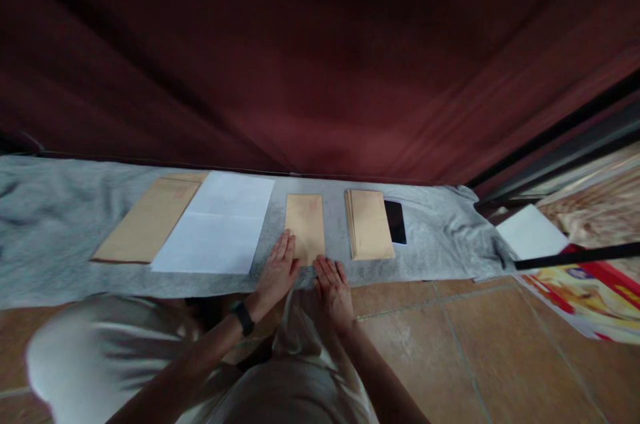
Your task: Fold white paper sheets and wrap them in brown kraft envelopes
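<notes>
A brown paper envelope (306, 221) lies flat on the grey cloth in front of me, with small reddish print near its top right corner. My left hand (280, 264) rests with outstretched fingers on its lower left edge. At its lower right corner are the fingertips of my right hand (332, 287), whose fingers are stretched out flat too. Neither hand grips anything. To the left lies a white sheet of paper (220, 224) with a crease across it, beside a larger brown envelope (150, 221). A stack of brown envelopes (371, 224) sits to the right.
A dark-screened phone (397, 223) lies partly under the envelope stack. The grey cloth (435, 237) runs along a dark red upright surface (320, 91). On the right are a white sheet (531, 232) and a colourful printed package (585, 297) above the tiled floor (425, 351).
</notes>
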`<state>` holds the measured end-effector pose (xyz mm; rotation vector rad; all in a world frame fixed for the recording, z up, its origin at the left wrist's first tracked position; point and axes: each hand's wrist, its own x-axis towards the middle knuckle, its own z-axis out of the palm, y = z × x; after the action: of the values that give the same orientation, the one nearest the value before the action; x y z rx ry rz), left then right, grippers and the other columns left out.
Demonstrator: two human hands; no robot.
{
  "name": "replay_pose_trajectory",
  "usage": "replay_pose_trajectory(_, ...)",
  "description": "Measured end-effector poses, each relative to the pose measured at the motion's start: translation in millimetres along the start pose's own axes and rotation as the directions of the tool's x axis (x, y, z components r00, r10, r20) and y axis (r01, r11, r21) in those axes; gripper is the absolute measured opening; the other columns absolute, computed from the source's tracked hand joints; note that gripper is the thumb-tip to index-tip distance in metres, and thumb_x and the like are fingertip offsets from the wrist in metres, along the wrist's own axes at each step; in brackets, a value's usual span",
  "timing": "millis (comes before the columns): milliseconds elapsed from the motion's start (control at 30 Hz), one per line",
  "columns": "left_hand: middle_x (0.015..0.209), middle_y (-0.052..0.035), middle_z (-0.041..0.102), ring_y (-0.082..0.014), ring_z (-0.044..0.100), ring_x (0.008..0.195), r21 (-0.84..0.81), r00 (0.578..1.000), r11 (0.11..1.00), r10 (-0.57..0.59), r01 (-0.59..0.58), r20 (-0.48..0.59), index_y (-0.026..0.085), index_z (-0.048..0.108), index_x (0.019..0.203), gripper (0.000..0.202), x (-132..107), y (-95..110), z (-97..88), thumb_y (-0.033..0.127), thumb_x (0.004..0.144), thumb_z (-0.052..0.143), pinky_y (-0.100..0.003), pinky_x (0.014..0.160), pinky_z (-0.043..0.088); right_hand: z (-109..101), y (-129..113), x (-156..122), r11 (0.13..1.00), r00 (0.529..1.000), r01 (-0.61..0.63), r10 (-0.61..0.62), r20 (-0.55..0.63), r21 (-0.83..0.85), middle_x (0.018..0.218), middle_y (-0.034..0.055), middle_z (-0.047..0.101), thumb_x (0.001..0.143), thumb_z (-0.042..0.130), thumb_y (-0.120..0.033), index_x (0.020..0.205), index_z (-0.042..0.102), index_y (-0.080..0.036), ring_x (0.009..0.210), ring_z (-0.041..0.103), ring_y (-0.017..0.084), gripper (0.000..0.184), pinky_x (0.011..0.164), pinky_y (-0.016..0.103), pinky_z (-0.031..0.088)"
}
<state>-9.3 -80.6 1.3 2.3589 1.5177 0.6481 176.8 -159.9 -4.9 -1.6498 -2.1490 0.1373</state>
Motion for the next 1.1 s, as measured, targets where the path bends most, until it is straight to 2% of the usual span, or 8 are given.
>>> replay_pose_trajectory(200, 0.146, -0.0165, 0.053, -0.0310, 0.049, 0.137, -0.300, 0.961, 0.928, -0.259, 0.219, -0.099, 0.015, 0.046, 0.147, 0.064, 10, -3, 3.4, 0.014, 0.083, 0.056, -0.049, 0.116, 0.041, 2, -3, 2, 0.999, 0.999, -0.025, 0.027, -0.043, 0.036, 0.149, 0.0068, 0.056, 0.103, 0.041, -0.018, 0.152, 0.045, -0.018, 0.141, 0.048, 0.019, 0.049, 0.126, 0.043, 0.024)
replay_pose_trajectory(367, 0.122, -0.0103, 0.066, -0.0254, 0.066, 0.108, -0.610, 0.880, 0.681, -0.470, 0.405, 0.060, 0.017, 0.046, 0.146, 0.072, 20, 4, -6.8, 0.013, 0.075, 0.061, -0.043, 0.098, 0.055, 2, -9, 3, 0.997, 0.995, -0.053, 0.058, -0.086, 0.054, 0.148, 0.0080, 0.057, 0.101, 0.041, -0.016, 0.150, 0.047, -0.018, 0.140, 0.049, 0.022, 0.050, 0.124, 0.046, 0.028)
replay_pose_trajectory(467, 0.109, -0.0064, 0.070, -0.0214, 0.069, 0.095, -0.758, 0.871, 0.516, -0.472, 0.398, 0.135, 0.018, 0.043, 0.147, 0.073, 24, 16, -12.1, 0.014, 0.076, 0.059, -0.037, 0.090, 0.057, 3, -14, 10, 0.997, 0.990, -0.062, 0.067, -0.123, 0.045, 0.150, 0.0101, 0.055, 0.098, 0.042, -0.014, 0.151, 0.045, -0.015, 0.141, 0.048, 0.023, 0.053, 0.123, 0.048, 0.031)
replay_pose_trajectory(633, 0.094, -0.0020, 0.071, -0.0196, 0.068, 0.084, -0.810, 0.887, 0.460, -0.436, 0.363, 0.150, 0.018, 0.046, 0.146, 0.073, 24, 46, -27.3, 0.024, 0.077, 0.068, -0.034, 0.085, 0.057, -1, -21, 30, 0.989, 0.984, -0.103, 0.117, -0.133, 0.109, 0.152, 0.0141, 0.051, 0.094, 0.042, -0.013, 0.153, 0.042, -0.012, 0.140, 0.049, 0.026, 0.059, 0.117, 0.047, 0.039)
replay_pose_trajectory(733, 0.103, -0.0039, 0.071, -0.0195, 0.069, 0.090, -0.846, 0.884, 0.391, -0.433, 0.363, 0.179, 0.021, 0.054, 0.141, 0.066, 24, 57, -35.9, 0.039, 0.080, 0.072, -0.033, 0.087, 0.057, -11, -22, 41, 0.931, 0.961, -0.206, 0.250, -0.117, 0.300, 0.149, 0.0134, 0.055, 0.094, 0.040, -0.013, 0.150, 0.048, -0.015, 0.134, 0.055, 0.024, 0.056, 0.112, 0.041, 0.045)
replay_pose_trajectory(800, 0.117, -0.0077, 0.070, -0.0206, 0.069, 0.099, -0.868, 0.842, 0.296, -0.493, 0.398, 0.218, 0.021, 0.059, 0.137, 0.061, 23, 58, -36.8, 0.048, 0.083, 0.071, -0.031, 0.085, 0.058, -18, -20, 46, 0.811, 0.919, -0.284, 0.382, -0.097, 0.512, 0.142, 0.0107, 0.062, 0.097, 0.040, -0.020, 0.145, 0.054, -0.019, 0.126, 0.061, 0.023, 0.050, 0.107, 0.037, 0.048)
replay_pose_trajectory(967, 0.119, -0.0131, 0.071, -0.0223, 0.071, 0.097, -0.834, 0.670, 0.036, -0.614, 0.550, 0.416, 0.019, 0.063, 0.129, 0.060, 19, 51, -24.8, 0.047, 0.078, 0.078, -0.033, 0.080, 0.058, -28, -13, 50, 0.251, 0.716, -0.300, 0.696, 0.044, 0.920, 0.096, 0.0065, 0.077, 0.093, 0.054, -0.054, 0.099, 0.075, -0.019, 0.092, 0.069, 0.024, 0.041, 0.087, 0.036, 0.055)
replay_pose_trajectory(1100, 0.108, -0.0115, 0.075, -0.0226, 0.072, 0.090, -0.812, 0.668, -0.062, -0.533, 0.581, 0.519, 0.018, 0.067, 0.122, 0.063, 16, 59, -19.3, 0.042, 0.067, 0.087, -0.034, 0.078, 0.057, -31, -15, 45, -0.116, 0.670, -0.194, 0.709, 0.217, 0.974, 0.088, 0.0045, 0.076, 0.078, 0.071, -0.061, 0.092, 0.073, -0.021, 0.080, 0.069, 0.022, 0.043, 0.078, 0.035, 0.056)
